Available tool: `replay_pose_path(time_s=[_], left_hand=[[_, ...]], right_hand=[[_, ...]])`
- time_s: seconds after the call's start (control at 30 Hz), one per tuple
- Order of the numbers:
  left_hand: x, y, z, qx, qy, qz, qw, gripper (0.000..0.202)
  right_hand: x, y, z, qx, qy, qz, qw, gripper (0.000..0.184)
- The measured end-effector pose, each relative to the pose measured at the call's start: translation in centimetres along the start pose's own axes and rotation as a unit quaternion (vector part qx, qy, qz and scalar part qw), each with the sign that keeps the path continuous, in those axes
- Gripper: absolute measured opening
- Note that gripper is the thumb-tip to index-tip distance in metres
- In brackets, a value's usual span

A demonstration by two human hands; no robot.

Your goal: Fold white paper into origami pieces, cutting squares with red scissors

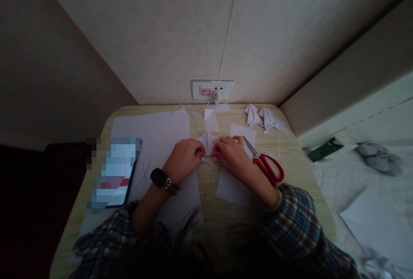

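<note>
A small folded white paper piece [208, 142] lies on the wooden table [300, 162] between my two hands. My left hand [184, 156], with a dark watch on its wrist, pinches the piece's left edge with closed fingers. Closed fingers of my right hand [232, 154] press on its right edge. Both sleeves are plaid. The lower part of the piece is hidden behind my fingers.
Red-handled scissors [266, 163] lie just right of my right hand. Two folded paper figures [260, 116] sit at the far right. White sheets [151, 134] cover the table's left; a phone [116, 171] rests on them. A wall socket [213, 89] is behind. A bed [371, 184] stands to the right.
</note>
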State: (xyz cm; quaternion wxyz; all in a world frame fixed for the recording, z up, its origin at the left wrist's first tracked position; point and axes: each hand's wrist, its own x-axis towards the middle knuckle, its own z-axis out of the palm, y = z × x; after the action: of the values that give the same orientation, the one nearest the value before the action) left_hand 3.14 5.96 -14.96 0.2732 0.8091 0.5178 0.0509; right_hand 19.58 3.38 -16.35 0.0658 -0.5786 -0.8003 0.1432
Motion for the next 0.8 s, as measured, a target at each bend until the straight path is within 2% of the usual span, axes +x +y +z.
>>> replay_pose_path(time_s=[0.2, 0.3, 0.5, 0.8], left_hand=[[1.1, 0.7, -0.5, 0.035, -0.024, -0.073, 0.996, 0.011], [1.6, 0.7, -0.7, 0.054, -0.034, -0.101, 0.993, 0.019], [2.5, 0.1, -1.2, 0.098, -0.059, -0.141, 0.983, 0.024], [3.1, 0.5, -1.8, 0.131, -0.085, -0.165, 0.974, 0.028]], right_hand=[[0.4, -0.5, -0.3, -0.009, -0.017, 0.032, 0.999, 0.013], [0.5, -0.7, -0.4, -0.016, -0.022, 0.057, 0.998, 0.014], [1.3, -0.3, -0.7, -0.026, -0.032, 0.104, 0.994, 0.021], [2.1, -0.2, -1.4, -0.027, -0.087, 0.114, 0.989, 0.024]])
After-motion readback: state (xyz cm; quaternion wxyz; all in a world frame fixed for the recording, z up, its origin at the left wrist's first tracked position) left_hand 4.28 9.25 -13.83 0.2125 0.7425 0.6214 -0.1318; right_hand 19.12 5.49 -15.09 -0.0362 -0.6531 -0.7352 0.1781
